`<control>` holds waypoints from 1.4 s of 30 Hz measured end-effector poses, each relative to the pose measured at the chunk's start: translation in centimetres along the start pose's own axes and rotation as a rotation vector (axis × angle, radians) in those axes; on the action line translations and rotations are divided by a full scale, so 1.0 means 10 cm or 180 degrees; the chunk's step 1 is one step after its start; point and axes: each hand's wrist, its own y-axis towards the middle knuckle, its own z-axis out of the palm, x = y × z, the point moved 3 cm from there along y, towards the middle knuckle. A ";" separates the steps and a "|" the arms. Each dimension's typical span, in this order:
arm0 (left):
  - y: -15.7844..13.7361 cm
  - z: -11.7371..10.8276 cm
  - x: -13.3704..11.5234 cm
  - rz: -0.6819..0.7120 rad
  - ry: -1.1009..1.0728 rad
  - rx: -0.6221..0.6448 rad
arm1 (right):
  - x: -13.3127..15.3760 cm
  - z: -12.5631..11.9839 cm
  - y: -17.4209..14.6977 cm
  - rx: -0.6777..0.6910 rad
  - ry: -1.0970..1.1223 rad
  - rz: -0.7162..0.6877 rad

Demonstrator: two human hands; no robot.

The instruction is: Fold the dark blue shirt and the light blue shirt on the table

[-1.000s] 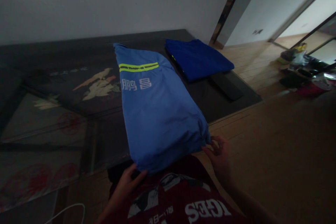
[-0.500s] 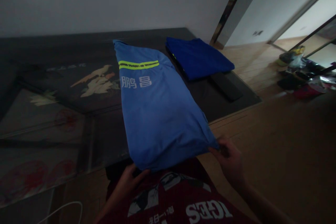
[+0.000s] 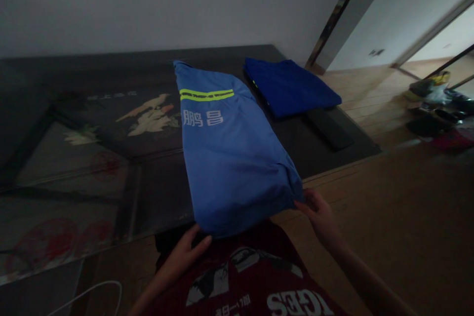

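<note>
A light blue shirt [image 3: 233,158], folded lengthwise, lies over the dark glossy table [image 3: 155,173] with its lower end hanging past the front edge toward me. It bears a yellow-green stripe and pale printed characters near the far end. My right hand [image 3: 318,215] pinches the shirt's near right corner between thumb and fingers. At the near left corner, my left hand [image 3: 192,247] grips the hem, its fingers partly hidden under the cloth and its thumb on the near side.
A darker blue folded garment [image 3: 292,89] lies at the table's back right, beside a flat black object [image 3: 329,131]. Shoes and bags [image 3: 440,108] sit on the wooden floor [image 3: 370,197] at right. A white cable [image 3: 99,284] curves at lower left.
The shirt's near right corner has been drawn slightly inward by my right hand, with folds gathering there. The whole view has shifted a little. Both hands keep hold of the shirt.
</note>
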 end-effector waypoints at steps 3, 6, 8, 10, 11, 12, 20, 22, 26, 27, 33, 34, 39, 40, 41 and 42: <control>0.06 0.07 -0.07 0.0114 0.0112 -0.0021 | -0.01 -0.02 0.03 0.0053 0.0081 0.0036; 0.06 0.05 -0.06 0.0184 0.0493 0.0103 | -0.01 -0.01 0.04 0.0287 -0.0016 0.0075; -0.01 -0.09 -0.07 0.0222 0.0923 0.0247 | -0.03 0.00 0.04 0.0315 -0.0043 0.0022; -0.13 -0.31 -0.16 0.0373 0.1321 0.0490 | -0.07 0.02 0.03 0.0298 -0.0021 -0.0044; -0.18 -0.42 -0.27 0.0473 0.1439 0.0665 | -0.09 0.03 0.03 0.0296 0.0007 -0.0066; -0.22 -0.53 -0.42 0.0563 0.1496 0.0759 | -0.11 0.04 0.03 0.0291 0.0053 -0.0074; 0.65 -0.16 -2.36 0.2694 0.1498 0.0568 | -0.12 0.07 -0.02 0.0083 0.0342 -0.0026; 0.97 0.20 -2.58 0.3467 0.1944 0.0942 | -0.10 0.06 -0.04 0.0005 0.0334 -0.0089; 1.45 0.72 -2.58 0.4183 0.2659 0.1673 | -0.15 0.04 -0.05 -0.0167 0.0338 -0.0195; 1.53 0.79 -2.56 0.4254 0.2711 0.1773 | -0.17 0.04 -0.05 -0.0186 0.0327 -0.0206; 1.86 1.10 -2.58 0.4173 0.2587 0.2155 | -0.17 0.04 -0.06 -0.0272 0.0466 -0.0201; 1.90 1.15 -2.60 0.4149 0.2624 0.2202 | -0.17 0.04 -0.07 -0.0289 0.0480 -0.0214; 1.99 1.33 -2.61 0.4406 0.2971 0.2002 | -0.22 0.01 -0.12 -0.0470 0.0351 -0.0225; 2.00 1.33 -2.59 0.4464 0.2986 0.1909 | -0.25 0.01 -0.13 -0.0486 0.0322 -0.0223; 1.99 1.32 -2.56 0.4509 0.2963 0.1817 | -0.28 0.00 -0.12 -0.0488 0.0297 -0.0219; 1.99 1.31 -2.53 0.4540 0.2911 0.1718 | -0.31 0.00 -0.12 -0.0479 0.0277 -0.0217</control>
